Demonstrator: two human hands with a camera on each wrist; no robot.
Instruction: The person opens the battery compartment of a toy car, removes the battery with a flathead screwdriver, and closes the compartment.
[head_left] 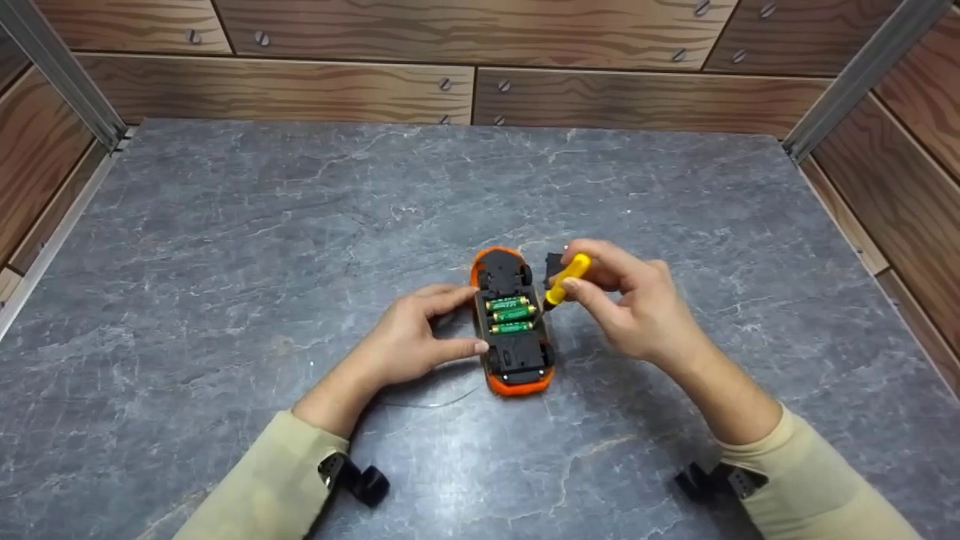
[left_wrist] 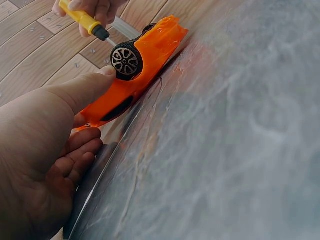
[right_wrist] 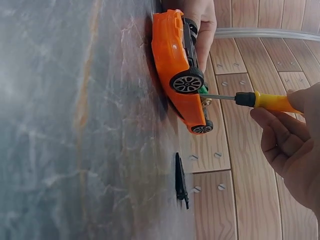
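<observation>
An orange toy car point(head_left: 519, 388) lies upside down with its black underside facing up. Three green batteries point(head_left: 513, 314) sit side by side in its uncovered battery compartment. My left hand point(head_left: 405, 337) holds the car's left side, the thumb near one wheel point(left_wrist: 126, 61) and the index finger farther along the edge. With thumb and fingers, my right hand point(head_left: 637, 307) pinches the yellow handle of a screwdriver point(head_left: 568, 279). Its metal shaft point(right_wrist: 220, 97) points into the compartment, the tip at the right ends of the batteries. The tip itself is hidden in the right wrist view.
Just beyond the car's right side, a small black plastic piece point(head_left: 553, 265), like a battery cover, lies on the grey marbled table point(head_left: 300, 202), partly behind the right hand. Wood-patterned panels point(head_left: 360, 94) and metal posts point(head_left: 67, 79) border the table.
</observation>
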